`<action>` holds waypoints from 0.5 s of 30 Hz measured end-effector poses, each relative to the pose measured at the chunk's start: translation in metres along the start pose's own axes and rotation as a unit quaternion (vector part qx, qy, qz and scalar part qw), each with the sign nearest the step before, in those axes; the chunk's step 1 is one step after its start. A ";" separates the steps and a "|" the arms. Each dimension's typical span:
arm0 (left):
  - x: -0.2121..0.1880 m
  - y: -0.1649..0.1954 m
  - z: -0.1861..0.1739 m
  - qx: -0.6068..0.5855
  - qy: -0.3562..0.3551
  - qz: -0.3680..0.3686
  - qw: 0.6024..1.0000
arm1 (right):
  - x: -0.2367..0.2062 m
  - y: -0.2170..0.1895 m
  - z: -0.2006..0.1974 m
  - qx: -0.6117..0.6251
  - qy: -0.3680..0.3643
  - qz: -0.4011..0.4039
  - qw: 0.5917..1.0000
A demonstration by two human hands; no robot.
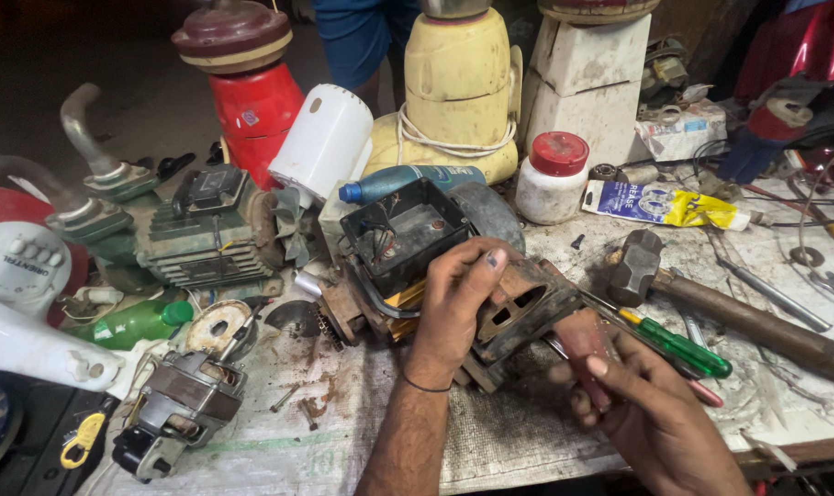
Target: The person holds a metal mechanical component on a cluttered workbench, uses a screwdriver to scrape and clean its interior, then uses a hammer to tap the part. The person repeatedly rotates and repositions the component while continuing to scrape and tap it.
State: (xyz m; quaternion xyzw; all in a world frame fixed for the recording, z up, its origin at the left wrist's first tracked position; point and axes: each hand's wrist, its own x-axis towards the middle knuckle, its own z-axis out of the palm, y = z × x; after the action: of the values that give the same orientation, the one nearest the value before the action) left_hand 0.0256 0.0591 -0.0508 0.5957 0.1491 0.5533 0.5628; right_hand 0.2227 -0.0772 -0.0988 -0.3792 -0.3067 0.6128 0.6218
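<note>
Right hand [651,404] pinches one red-handled tool [582,344]; left hand [458,298] clamps one rusty motor housing [518,308] beside two screwdrivers [678,344].

workbench [527,432] | hammer [710,303] | green screwdriver [678,344] | red-capped jar [553,179]
</note>
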 end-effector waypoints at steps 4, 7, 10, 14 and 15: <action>-0.003 0.004 -0.001 0.031 -0.010 0.020 0.999 | 0.001 0.004 -0.005 -0.031 0.064 -0.022 0.997; -0.004 0.004 0.000 0.003 -0.011 0.013 1.000 | -0.002 0.004 -0.004 -0.055 0.034 -0.071 0.995; -0.006 0.004 -0.001 0.021 -0.014 0.013 1.000 | -0.007 0.002 0.003 -0.183 0.068 -0.100 0.976; -0.010 0.004 -0.001 0.041 -0.035 0.086 0.995 | -0.011 -0.002 0.014 -0.285 0.092 -0.117 0.947; -0.011 0.003 -0.001 0.038 -0.030 0.076 0.996 | -0.011 -0.003 0.016 -0.286 0.091 -0.119 0.946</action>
State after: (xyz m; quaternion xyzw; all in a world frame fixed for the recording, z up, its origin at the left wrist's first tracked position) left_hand 0.0200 0.0497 -0.0534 0.6429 0.1073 0.5700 0.5002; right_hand 0.2099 -0.0867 -0.0869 -0.5561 -0.4541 0.3833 0.5811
